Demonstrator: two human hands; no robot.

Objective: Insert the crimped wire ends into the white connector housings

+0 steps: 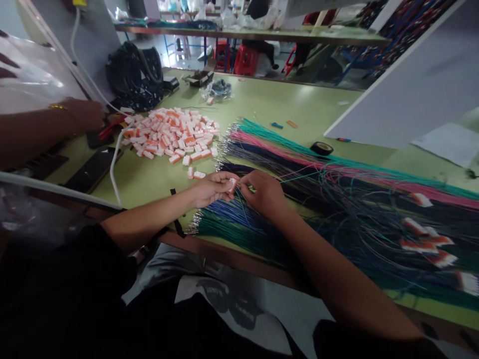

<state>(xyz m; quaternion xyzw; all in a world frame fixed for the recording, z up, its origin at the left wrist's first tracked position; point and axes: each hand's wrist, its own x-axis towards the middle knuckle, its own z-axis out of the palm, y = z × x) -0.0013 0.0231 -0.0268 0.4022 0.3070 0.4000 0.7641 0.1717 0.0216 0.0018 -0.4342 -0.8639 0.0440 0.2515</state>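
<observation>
Between the thumb and fingers of my left hand (pixel 214 189) is a white and orange connector housing (pixel 232 185). My right hand (pixel 265 193) pinches a thin wire close against the housing; whether its tip sits inside cannot be made out. Under and beside both hands lie bundles of cut wires: green ones (pixel 224 230), blue ones (pixel 235 213), black ones (pixel 243 170), pink ones (pixel 262 143) and teal ones (pixel 269 130). Their metal-tipped ends point left. A heap of loose connector housings (pixel 175 132) lies beyond my left hand. Several wired connectors (pixel 426 244) rest on the wires at the right.
At the left, another person's hand (pixel 88 115) is near red-handled pliers (pixel 110 128). A white cable (pixel 114 174) runs down beside a dark phone (pixel 93 169). Black tape (pixel 322 148) lies past the wires, near a white panel (pixel 407 85). A dark bag (pixel 134 75) stands at the back left.
</observation>
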